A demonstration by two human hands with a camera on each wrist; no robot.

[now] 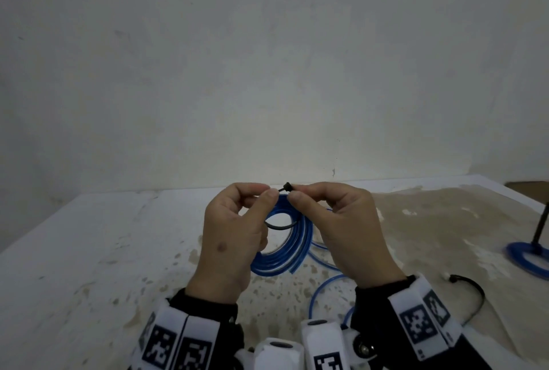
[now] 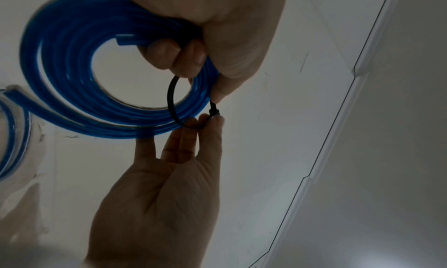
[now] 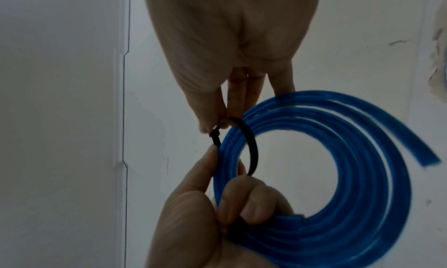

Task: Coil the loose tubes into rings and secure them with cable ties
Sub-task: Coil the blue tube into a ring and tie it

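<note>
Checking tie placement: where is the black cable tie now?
Head view, centre: the black cable tie loops around the blue coil, pinched between left hand and right hand.

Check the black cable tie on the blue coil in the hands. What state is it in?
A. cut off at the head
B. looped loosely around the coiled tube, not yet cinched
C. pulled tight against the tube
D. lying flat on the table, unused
B: the black cable tie forms a wide open loop around the blue tube coil, with clear space inside, while the right hand and left hand pinch it near its head.
</note>
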